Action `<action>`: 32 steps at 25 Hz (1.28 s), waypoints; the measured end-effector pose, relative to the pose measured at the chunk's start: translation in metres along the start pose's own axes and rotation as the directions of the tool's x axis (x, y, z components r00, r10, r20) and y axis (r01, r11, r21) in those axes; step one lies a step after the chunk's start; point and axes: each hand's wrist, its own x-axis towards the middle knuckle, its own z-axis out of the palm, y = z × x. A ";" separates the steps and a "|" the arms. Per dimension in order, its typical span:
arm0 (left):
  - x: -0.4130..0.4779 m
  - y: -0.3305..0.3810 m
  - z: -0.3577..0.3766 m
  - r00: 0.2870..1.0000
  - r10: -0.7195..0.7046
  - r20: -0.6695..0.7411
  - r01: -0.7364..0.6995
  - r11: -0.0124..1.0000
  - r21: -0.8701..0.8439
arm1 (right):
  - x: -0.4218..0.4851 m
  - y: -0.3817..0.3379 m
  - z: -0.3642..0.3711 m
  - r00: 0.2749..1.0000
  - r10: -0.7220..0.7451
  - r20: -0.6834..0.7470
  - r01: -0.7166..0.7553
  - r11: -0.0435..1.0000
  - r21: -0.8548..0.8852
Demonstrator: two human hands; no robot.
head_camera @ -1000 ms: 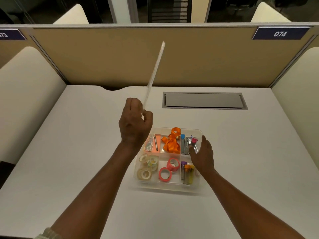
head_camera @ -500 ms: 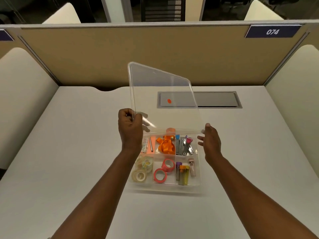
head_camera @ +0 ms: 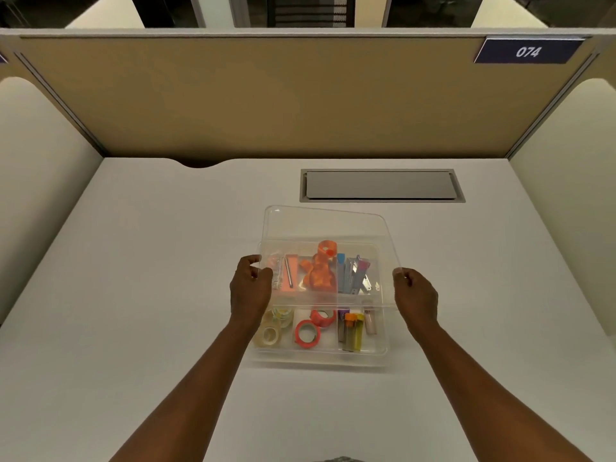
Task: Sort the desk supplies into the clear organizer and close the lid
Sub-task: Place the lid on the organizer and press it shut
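desk (head_camera: pixel 133 295) | grey cable hatch (head_camera: pixel 381 185) | tan partition (head_camera: pixel 266 95) | plate "074" (head_camera: pixel 528 51)

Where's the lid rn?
Head view, centre: clear lid held above the far half of the organizer, left hand and right hand gripping the lid's side edges.

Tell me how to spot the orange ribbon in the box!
On the white desk sits a clear organizer. Look in its back row, middle compartment, under the lid. The orange ribbon is the only loose, curly tangle there, unlike the straight bits beside it and the round tape rolls in front.
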 end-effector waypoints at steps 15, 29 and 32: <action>-0.017 -0.059 -0.026 0.999 0.052 0.016 -0.053 0.872 0.487 | -0.061 0.040 0.016 0.995 -0.091 0.039 0.097 0.970 -0.223; 0.006 -0.061 -0.053 0.856 -0.416 0.306 0.226 0.835 0.501 | -0.069 0.045 -0.012 0.818 0.314 0.482 -0.368 0.929 0.019; 0.008 -0.054 -0.062 0.742 -0.521 0.423 0.234 0.792 0.564 | -0.064 0.045 -0.023 0.692 0.320 0.647 -0.408 0.913 -0.015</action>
